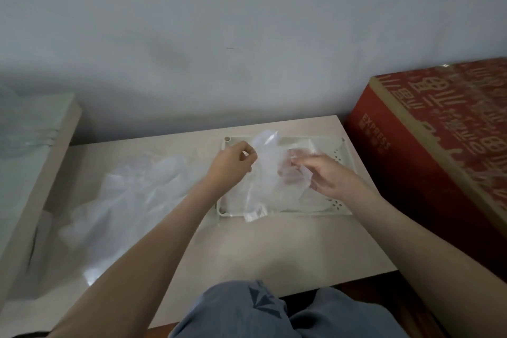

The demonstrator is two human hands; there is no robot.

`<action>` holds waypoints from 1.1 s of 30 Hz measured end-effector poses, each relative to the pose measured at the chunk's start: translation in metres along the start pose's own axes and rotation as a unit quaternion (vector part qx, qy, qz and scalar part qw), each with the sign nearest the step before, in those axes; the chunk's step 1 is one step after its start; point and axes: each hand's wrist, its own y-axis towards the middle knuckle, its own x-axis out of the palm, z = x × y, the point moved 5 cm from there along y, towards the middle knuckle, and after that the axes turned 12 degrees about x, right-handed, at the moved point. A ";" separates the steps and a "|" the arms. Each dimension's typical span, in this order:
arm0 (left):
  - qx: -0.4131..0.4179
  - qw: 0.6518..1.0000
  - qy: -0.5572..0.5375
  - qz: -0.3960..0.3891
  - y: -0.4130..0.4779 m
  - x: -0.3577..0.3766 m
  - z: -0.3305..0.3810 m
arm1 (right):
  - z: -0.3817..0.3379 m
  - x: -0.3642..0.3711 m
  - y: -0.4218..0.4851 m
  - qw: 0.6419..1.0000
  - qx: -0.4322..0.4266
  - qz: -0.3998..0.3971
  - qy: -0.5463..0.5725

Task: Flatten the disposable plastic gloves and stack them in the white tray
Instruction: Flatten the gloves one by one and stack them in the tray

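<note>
Red printed box point(439, 151) beside table point(274, 241)

The red carton point(428, 151) reads "EXPRESS" on its side.

From here most of the white tray point(344, 156) is hidden to me: clear film covers its floor, and I can't count the layers lying in it. The glove point(267, 156) held above it is smeared, its outline lost against the plastic below. The right hand point(329, 177) has its fingers point(310, 163) behind the film, probably pinching it. The loose pile point(131, 195) on the table point(274, 250) blurs into one mass. The red box point(439, 145) runs off the right edge.
</note>
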 end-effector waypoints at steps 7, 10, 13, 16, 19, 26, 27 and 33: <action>-0.007 0.991 0.103 -0.082 0.018 -0.001 -0.010 | -0.002 -0.036 0.007 0.992 0.018 0.123 -0.029; 0.001 0.983 0.159 -0.089 0.022 0.000 -0.011 | -0.003 -0.040 0.010 0.988 0.023 0.140 -0.060; 0.013 0.977 0.196 -0.078 0.025 0.003 -0.013 | -0.006 -0.041 0.015 0.979 0.004 0.169 -0.115; 0.038 0.973 0.223 -0.038 0.028 0.002 -0.017 | -0.009 -0.041 0.019 0.958 -0.010 0.210 -0.196; 0.069 0.961 0.266 -0.008 0.030 0.001 -0.017 | -0.011 -0.038 0.022 0.948 -0.014 0.214 -0.236; 0.091 0.961 0.262 -0.007 0.029 0.004 -0.013 | -0.014 -0.027 0.021 0.929 -0.002 0.192 -0.315; 0.090 0.964 0.249 -0.010 0.029 0.005 -0.012 | -0.015 -0.027 0.021 0.928 -0.002 0.194 -0.318; 0.046 0.989 0.141 0.002 0.026 0.001 -0.010 | -0.026 -0.034 0.021 0.836 -0.037 0.326 -0.441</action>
